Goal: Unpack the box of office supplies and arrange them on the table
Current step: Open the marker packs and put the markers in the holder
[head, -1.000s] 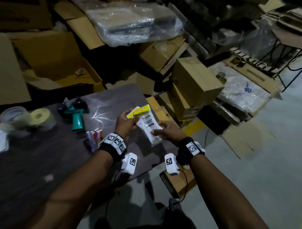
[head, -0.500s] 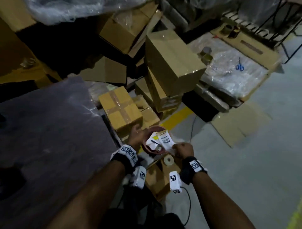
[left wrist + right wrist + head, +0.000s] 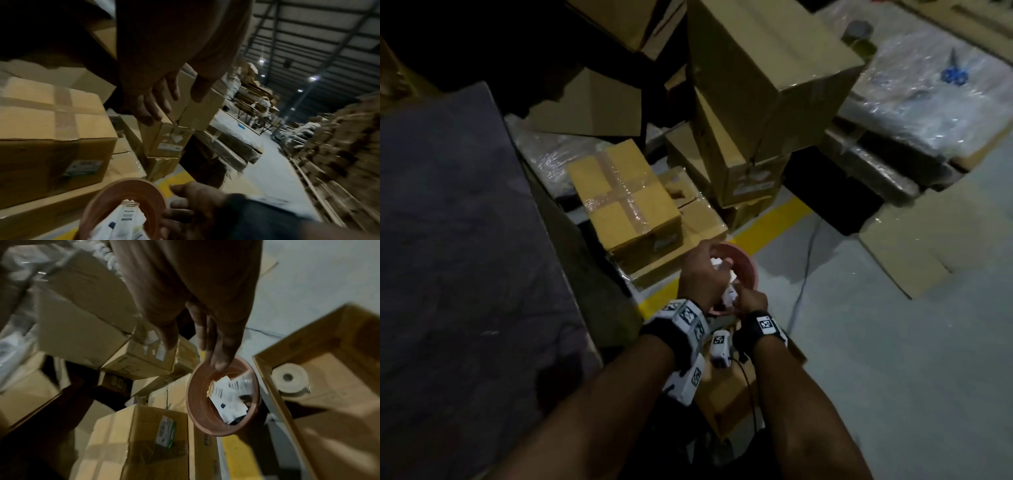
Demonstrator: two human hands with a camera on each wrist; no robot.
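Both my hands hover over a reddish-brown round bin [image 3: 743,263] on the floor, right of the dark table [image 3: 465,240]. White printed wrappers [image 3: 228,394] lie inside the bin [image 3: 224,395]. My left hand [image 3: 164,104] is above the bin rim [image 3: 127,193] with relaxed fingers and holds nothing. The fingers of my right hand [image 3: 197,352] point straight down at the rim and hold nothing. In the head view my left hand [image 3: 703,274] and right hand [image 3: 751,299] nearly touch. An open cardboard box [image 3: 339,386] beside the bin holds a pale tape roll [image 3: 290,379].
A taped yellow-brown box [image 3: 623,198] and stacked cartons [image 3: 767,85] crowd the floor just behind the bin. A yellow floor line [image 3: 770,219] runs under them. Plastic-wrapped pallets [image 3: 928,102] with blue scissors [image 3: 953,73] lie far right. A grey cable [image 3: 806,260] crosses bare concrete.
My view swung from the table down to the floor. Both hands carried the white packaging from above the table to the bin and let it go there.
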